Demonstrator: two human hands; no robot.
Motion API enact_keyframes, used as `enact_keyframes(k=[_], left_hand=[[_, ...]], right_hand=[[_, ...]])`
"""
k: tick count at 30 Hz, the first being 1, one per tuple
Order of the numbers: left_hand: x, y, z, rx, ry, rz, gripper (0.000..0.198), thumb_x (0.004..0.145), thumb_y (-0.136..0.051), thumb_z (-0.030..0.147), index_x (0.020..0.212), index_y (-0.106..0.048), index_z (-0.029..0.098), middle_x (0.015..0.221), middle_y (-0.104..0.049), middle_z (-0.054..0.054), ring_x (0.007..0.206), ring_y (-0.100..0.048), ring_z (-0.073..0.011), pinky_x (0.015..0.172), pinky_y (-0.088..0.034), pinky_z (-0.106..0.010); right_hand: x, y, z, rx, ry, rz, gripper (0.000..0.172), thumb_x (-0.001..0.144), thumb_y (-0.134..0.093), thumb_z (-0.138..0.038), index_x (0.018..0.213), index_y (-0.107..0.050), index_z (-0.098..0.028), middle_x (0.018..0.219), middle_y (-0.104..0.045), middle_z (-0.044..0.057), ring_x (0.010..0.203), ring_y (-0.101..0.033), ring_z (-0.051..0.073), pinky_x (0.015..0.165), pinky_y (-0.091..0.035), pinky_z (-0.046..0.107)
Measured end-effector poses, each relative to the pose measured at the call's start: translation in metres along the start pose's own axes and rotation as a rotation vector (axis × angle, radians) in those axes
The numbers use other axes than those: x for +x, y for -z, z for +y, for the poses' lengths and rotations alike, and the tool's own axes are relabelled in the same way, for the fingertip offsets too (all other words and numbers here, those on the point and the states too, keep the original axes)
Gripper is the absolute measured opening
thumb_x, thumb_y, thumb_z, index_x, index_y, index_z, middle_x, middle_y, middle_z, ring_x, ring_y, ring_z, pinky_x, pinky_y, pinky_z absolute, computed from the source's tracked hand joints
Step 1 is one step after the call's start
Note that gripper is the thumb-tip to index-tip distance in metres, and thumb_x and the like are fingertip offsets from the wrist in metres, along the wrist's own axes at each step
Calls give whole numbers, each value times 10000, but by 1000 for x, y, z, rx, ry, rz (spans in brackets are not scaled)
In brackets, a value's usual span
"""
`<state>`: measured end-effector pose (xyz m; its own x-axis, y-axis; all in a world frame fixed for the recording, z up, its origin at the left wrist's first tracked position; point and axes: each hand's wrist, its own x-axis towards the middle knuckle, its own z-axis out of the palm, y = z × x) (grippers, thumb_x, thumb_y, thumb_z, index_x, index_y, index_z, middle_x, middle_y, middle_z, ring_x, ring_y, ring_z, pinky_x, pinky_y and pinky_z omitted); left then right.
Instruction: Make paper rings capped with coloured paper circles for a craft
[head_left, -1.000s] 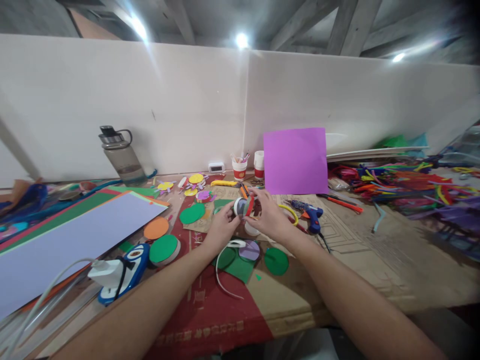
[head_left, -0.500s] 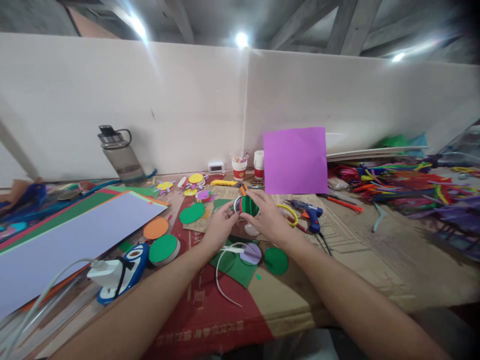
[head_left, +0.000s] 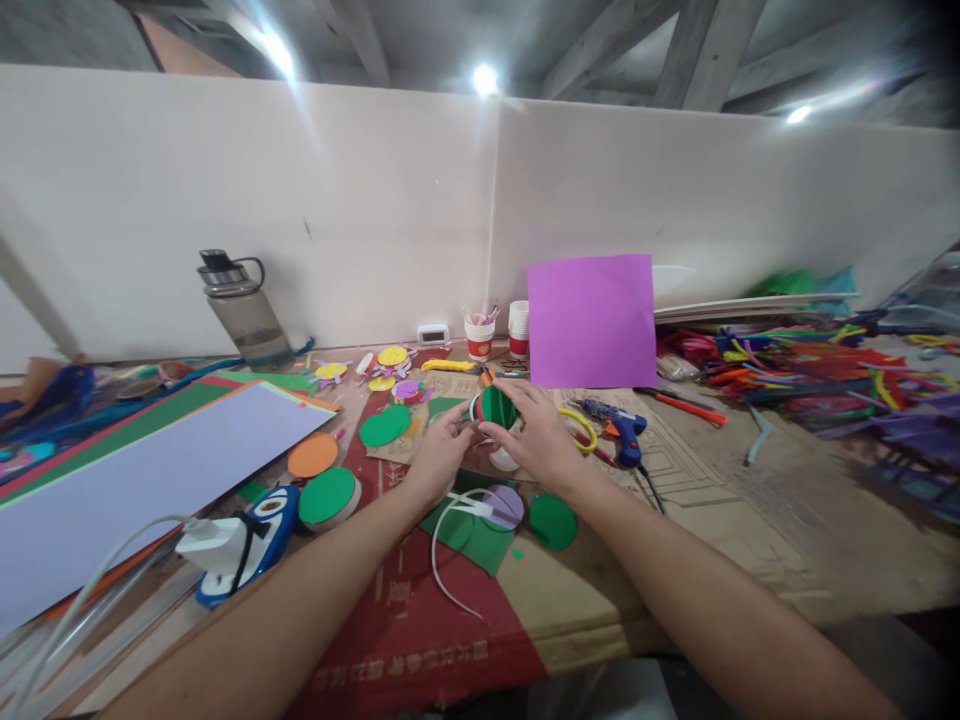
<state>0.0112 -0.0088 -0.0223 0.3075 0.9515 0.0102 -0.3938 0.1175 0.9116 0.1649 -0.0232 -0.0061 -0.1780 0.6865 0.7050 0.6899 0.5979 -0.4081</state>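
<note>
Two hands show in the head view: the left hand [head_left: 439, 458] and right hand [head_left: 546, 438], fingers bent, grip a green-faced disc [head_left: 497, 407] between them above the table. Right of them lies a glue gun [head_left: 628, 438]; past it, cardboard [head_left: 757, 540] stretches toward the near edge.

Behind the round piece [head_left: 496, 407] stand stacked cups [head_left: 519, 328], with the bottle [head_left: 246, 318] leftward — glue gun [head_left: 630, 432] right.
</note>
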Motion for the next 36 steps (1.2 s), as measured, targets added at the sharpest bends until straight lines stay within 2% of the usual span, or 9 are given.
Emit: enact_keyframes(k=[3,8,19,23,26,29,33,36], left_hand=[[-1,-1,0,-13,-27,-19,490,648,-808,308,1095,-655,174,897,-724,-47,724,-662,-144,675,-532,-258],[-2,-2,2,-59,-62,-12,375,651,-795,236,1000,-682,162,879,-712,-35,743,-641,-125,706,-516,-236],[-2,-3,4,-57,-56,-9,432,639,-814,309,999,-628,158,895,-700,-23,669,-636,-103,654,-515,-229],[0,0,3,-57,-64,19,442,625,-833,274,981,-598,159,905,-704,-22,725,-651,-112,682,-522,-224],[-1,3,4,-74,-65,23,429,655,-815,262,1006,-584,175,950,-702,-20,754,-654,-112,667,-514,-211],[-1,5,4,-68,-80,24,433,666,-806,245,1032,-582,191,967,-695,-13,769,-649,-110,666,-510,-209],[0,6,2,-76,-84,23,440,647,-815,221,1020,-585,188,913,-694,-9,748,-646,-117,657,-513,-221],[1,6,2,-71,-75,9,473,624,-831,234,1035,-605,177,919,-705,-24,758,-659,-133,663,-526,-235]], right_hand=[[0,-1,1,11,-21,-28,512,838,-665,-354,1312,-544,-203,1228,-613,143,1215,-516,283,1052,-419,493],[0,-4,3,37,-78,-43,511,840,-659,-343,1315,-536,-201,1269,-584,155,1235,-510,286,1048,-425,495],[-5,-15,9,82,-61,-58,531,768,-711,-219,1269,-533,-213,1265,-544,128,1242,-493,265,1064,-414,464],[-3,-11,3,196,-93,-47,472,794,-701,-291,1234,-544,-225,1262,-543,116,1229,-499,244,1051,-420,441],[0,-8,4,328,-219,28,434,844,-631,-329,1245,-522,-205,1230,-570,117,1135,-551,223,973,-467,416],[2,-9,9,424,-337,-18,343,867,-571,-351,1169,-576,-187,1125,-627,98,973,-595,197,870,-498,375],[4,-10,17,476,-365,-90,246,876,-539,-384,959,-654,-183,935,-669,46,842,-590,174,816,-482,336],[4,-10,20,479,-387,-95,252,867,-545,-405,905,-657,-182,851,-649,23,765,-563,159,723,-469,298]])
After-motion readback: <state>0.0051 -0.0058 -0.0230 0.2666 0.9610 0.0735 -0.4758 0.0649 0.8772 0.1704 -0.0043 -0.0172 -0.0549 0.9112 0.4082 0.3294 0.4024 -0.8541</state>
